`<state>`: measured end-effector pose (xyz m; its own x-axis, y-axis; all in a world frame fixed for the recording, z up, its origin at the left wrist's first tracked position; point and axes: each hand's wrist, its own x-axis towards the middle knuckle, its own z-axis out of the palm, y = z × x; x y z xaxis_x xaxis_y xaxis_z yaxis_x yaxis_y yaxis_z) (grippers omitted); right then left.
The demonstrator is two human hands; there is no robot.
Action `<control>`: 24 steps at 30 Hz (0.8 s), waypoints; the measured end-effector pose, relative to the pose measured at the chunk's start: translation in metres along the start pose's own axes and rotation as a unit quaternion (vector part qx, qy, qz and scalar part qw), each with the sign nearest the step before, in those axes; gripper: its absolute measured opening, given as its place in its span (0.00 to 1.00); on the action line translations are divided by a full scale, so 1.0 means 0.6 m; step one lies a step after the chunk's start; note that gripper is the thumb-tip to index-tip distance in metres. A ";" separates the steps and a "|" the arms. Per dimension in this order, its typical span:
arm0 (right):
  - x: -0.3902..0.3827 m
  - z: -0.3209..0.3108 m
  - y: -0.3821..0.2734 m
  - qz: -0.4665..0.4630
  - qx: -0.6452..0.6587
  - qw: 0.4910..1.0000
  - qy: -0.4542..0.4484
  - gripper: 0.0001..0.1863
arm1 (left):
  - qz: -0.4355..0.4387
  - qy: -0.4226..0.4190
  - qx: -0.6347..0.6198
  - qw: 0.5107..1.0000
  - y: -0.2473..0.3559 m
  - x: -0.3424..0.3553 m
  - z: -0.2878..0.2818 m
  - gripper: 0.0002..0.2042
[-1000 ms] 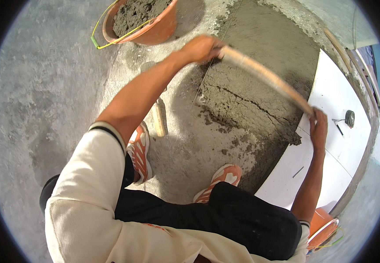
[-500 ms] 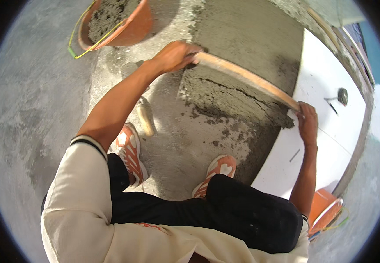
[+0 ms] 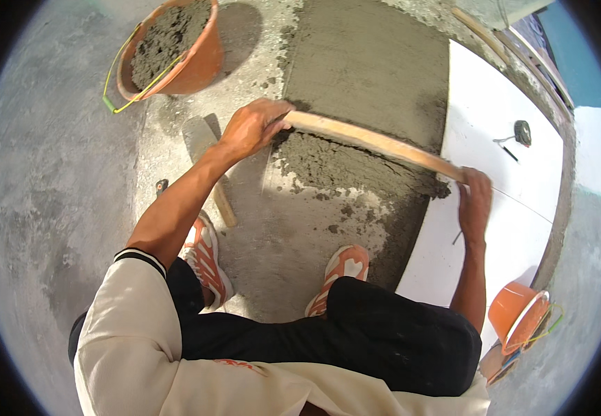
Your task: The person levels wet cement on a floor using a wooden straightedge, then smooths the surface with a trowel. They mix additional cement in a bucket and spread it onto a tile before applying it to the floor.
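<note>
A long, straight wooden board [image 3: 373, 142] lies across a bed of grey mortar [image 3: 370, 62]. My left hand [image 3: 254, 127] grips its left end, fingers wrapped round it. At the other end, over white tiles [image 3: 498, 232], my right hand [image 3: 475, 201] is closed on the board. Beyond the board the mortar looks flat and smooth. On my side a rough, crumbly band of mortar [image 3: 345, 168] lies along it, with bits scattered on the floor.
An orange bucket of mortar [image 3: 207, 69] stands far left. Beside my left forearm lies a mallet [image 3: 223, 204] with a pale handle, partly hidden by the arm. A small dark tool [image 3: 522, 132] rests on the tiles. Another orange bucket [image 3: 508, 312] is near right.
The board has come toward me over the mortar, both hands still on it. A crack seen before on its near side is now mostly covered. The whole view has shifted slightly.
</note>
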<state>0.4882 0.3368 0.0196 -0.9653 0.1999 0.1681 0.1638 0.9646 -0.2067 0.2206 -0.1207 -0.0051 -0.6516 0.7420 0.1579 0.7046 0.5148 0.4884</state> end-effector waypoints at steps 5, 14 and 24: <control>0.008 -0.017 0.021 -0.039 0.011 0.996 0.082 0.21 | 0.080 0.048 0.038 0.995 0.043 0.013 -0.115 0.15; 0.168 -0.099 -0.202 -0.228 0.057 0.972 0.031 0.22 | -0.075 -0.083 0.130 0.985 0.021 -0.198 -0.367 0.19; 0.363 -0.193 -0.814 -0.719 0.138 0.656 0.186 0.14 | -0.183 0.101 0.017 0.978 0.076 -0.342 -0.430 0.30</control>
<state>0.2217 -0.0708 0.2690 0.0430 -0.8036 0.5936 -0.9531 0.1452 0.2657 0.3139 -0.3601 0.2060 -0.9014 0.4074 0.1468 0.4211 0.7459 0.5160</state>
